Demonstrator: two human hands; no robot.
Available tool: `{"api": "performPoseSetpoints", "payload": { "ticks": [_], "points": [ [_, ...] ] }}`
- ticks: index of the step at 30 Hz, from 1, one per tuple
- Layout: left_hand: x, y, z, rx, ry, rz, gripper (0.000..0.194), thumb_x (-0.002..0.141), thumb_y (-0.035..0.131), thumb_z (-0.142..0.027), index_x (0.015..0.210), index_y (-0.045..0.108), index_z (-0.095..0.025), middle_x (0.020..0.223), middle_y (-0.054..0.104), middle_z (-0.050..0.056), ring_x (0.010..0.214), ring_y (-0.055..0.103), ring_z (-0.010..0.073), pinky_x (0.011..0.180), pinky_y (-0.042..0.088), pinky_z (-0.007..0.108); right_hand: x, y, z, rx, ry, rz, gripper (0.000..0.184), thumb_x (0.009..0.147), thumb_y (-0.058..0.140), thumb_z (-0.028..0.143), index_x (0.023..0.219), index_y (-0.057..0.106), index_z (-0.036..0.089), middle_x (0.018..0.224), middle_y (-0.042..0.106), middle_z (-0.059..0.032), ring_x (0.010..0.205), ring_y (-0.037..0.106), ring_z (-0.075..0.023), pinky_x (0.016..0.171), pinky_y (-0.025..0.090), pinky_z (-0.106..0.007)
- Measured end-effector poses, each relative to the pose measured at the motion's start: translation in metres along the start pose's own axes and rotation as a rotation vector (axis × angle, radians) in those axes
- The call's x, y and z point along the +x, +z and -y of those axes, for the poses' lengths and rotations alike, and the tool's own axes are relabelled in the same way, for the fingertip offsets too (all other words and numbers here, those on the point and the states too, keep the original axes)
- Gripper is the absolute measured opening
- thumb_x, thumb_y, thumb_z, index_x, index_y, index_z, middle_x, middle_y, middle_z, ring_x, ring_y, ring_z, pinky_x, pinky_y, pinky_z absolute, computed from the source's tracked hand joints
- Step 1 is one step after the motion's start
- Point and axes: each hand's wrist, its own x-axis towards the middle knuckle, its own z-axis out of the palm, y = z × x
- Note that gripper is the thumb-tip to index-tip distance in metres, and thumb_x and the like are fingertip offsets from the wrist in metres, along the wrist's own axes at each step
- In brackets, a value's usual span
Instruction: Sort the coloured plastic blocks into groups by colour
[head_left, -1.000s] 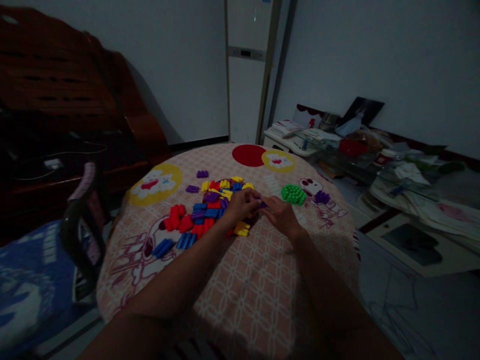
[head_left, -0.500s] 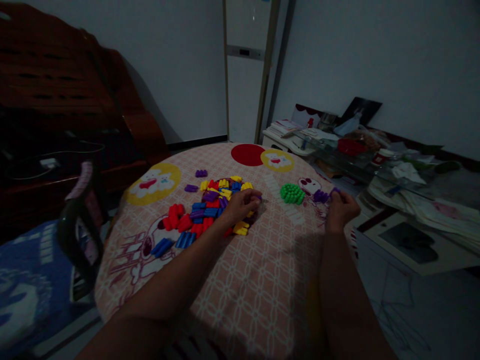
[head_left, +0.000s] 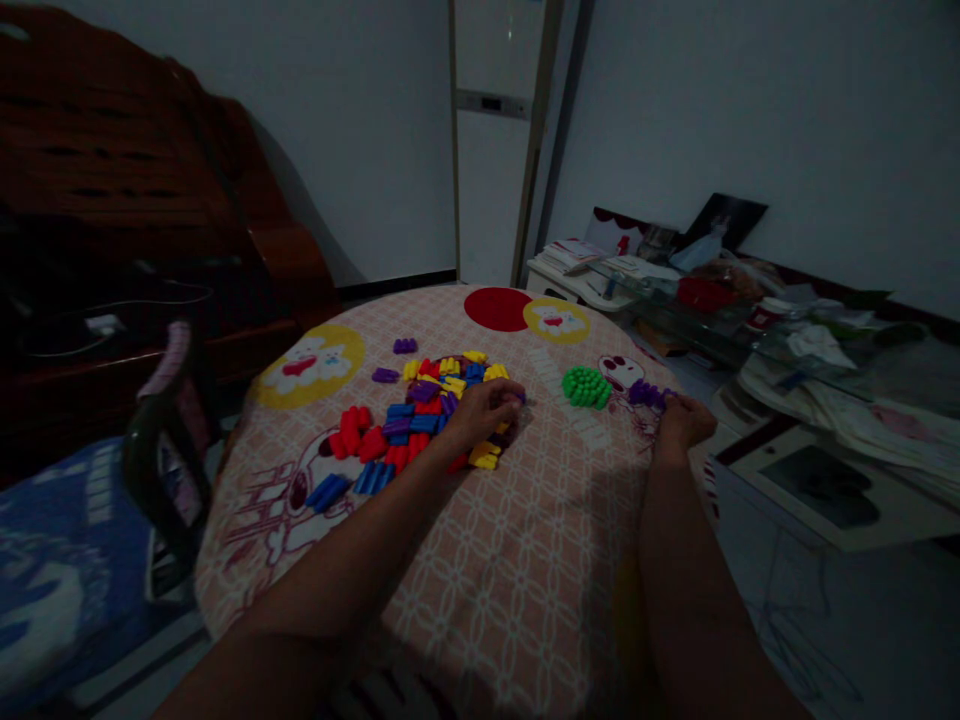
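My left hand is at the right edge of a mixed pile of toy building blocks in red, blue, yellow and purple. Its fingers are closed on a purple block, which shows only in part at the fingertips. Far to the right, my right hand pinches the end of a purple block, mostly covered by the fingers. That block is in line with a small group of purple blocks on the cloth; whether they touch is unclear. Between the hands sits a cluster of green blocks.
A patterned cloth covers the round table. Two loose purple blocks lie left of the pile's far end. A chair stands at left, a wooden bench behind it. On the right is a cluttered glass-topped cabinet.
My right hand has left my left hand and moved right to the purple group, then lowered slightly there with a purple block. My left hand stays by the pile.
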Motion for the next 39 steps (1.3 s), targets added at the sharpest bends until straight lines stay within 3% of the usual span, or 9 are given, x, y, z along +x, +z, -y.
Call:
{"api": "performPoseSetpoints", "payload": {
  "ticks": [4, 9, 17, 23, 29, 33, 36, 39],
  "points": [
    [0.0, 0.0, 0.0, 0.014, 0.009, 0.009, 0.032, 0.077, 0.067, -0.029, 0.105, 0.068, -0.013, 0.083, 0.07, 0.005, 0.071, 0.067, 0.0157, 0.065, 0.053, 0.026, 0.001, -0.002, 0.004, -0.059, -0.028, 0.049, 0.022, 0.064, 0.065, 0.021, 0.08, 0.077, 0.012, 0.076, 0.074, -0.0094, 0.075, 0.068, -0.0256, 0.075, 0.054, -0.036],
    [0.0, -0.001, 0.002, 0.018, 0.015, 0.005, 0.033, 0.077, 0.067, -0.029, 0.105, 0.068, -0.012, 0.084, 0.07, 0.006, 0.072, 0.067, 0.0163, 0.066, 0.053, 0.026, 0.004, -0.006, 0.001, -0.238, -0.134, 0.068, 0.022, 0.063, 0.063, 0.022, 0.079, 0.078, 0.017, 0.074, 0.074, -0.0088, 0.078, 0.067, -0.0271, 0.081, 0.052, -0.04],
    [-0.001, -0.001, -0.001, 0.03, 0.023, 0.014, 0.033, 0.078, 0.068, -0.031, 0.104, 0.069, -0.012, 0.085, 0.071, 0.006, 0.074, 0.067, 0.0173, 0.068, 0.054, 0.028, 0.001, -0.001, 0.0, -0.132, -0.212, 0.089, 0.027, 0.073, 0.06, 0.025, 0.087, 0.077, 0.009, 0.084, 0.075, -0.0149, 0.074, 0.066, -0.0241, 0.076, 0.05, -0.036],
    [0.001, -0.005, 0.002, 0.058, 0.051, 0.003, 0.031, 0.078, 0.068, -0.032, 0.102, 0.069, -0.013, 0.084, 0.072, 0.006, 0.073, 0.068, 0.017, 0.068, 0.054, 0.027, -0.003, -0.002, 0.005, -0.18, -0.287, 0.129, 0.03, 0.077, 0.054, 0.026, 0.086, 0.078, 0.011, 0.082, 0.075, -0.0155, 0.074, 0.065, -0.0257, 0.074, 0.046, -0.035],
    [0.005, -0.026, 0.003, 0.197, 0.088, -0.164, 0.029, 0.08, 0.064, -0.029, 0.104, 0.069, -0.012, 0.091, 0.073, 0.008, 0.077, 0.068, 0.0184, 0.069, 0.054, 0.028, -0.007, -0.006, 0.01, -0.21, -0.326, 0.113, 0.033, 0.077, 0.047, 0.026, 0.081, 0.076, 0.011, 0.078, 0.073, -0.0166, 0.072, 0.063, -0.0266, 0.072, 0.044, -0.037],
    [0.004, -0.038, 0.0, 0.387, 0.108, -0.264, 0.024, 0.081, 0.061, -0.022, 0.101, 0.071, -0.013, 0.091, 0.074, 0.006, 0.079, 0.067, 0.018, 0.071, 0.053, 0.028, -0.012, -0.009, 0.018, -0.12, -0.381, 0.016, 0.038, 0.078, 0.047, 0.026, 0.095, 0.075, 0.007, 0.094, 0.074, -0.0209, 0.082, 0.065, -0.0286, 0.078, 0.046, -0.039],
    [0.003, -0.036, 0.001, 0.54, 0.104, -0.232, 0.021, 0.082, 0.058, -0.017, 0.097, 0.072, -0.015, 0.086, 0.074, 0.005, 0.079, 0.067, 0.0184, 0.074, 0.053, 0.029, -0.025, -0.012, 0.029, -0.052, -0.441, 0.026, 0.037, 0.082, 0.049, 0.029, 0.098, 0.075, 0.008, 0.097, 0.074, -0.0201, 0.085, 0.066, -0.0283, 0.08, 0.047, -0.038],
    [0.003, -0.026, 0.005, 0.673, 0.14, -0.081, 0.022, 0.085, 0.055, -0.016, 0.097, 0.073, -0.016, 0.094, 0.075, 0.006, 0.088, 0.068, 0.0198, 0.084, 0.053, 0.031, -0.05, -0.012, 0.045, 0.021, -0.535, 0.155, 0.034, 0.087, 0.049, 0.035, 0.092, 0.074, 0.013, 0.088, 0.074, -0.0146, 0.077, 0.066, -0.0245, 0.076, 0.048, -0.035]
  ]
}}
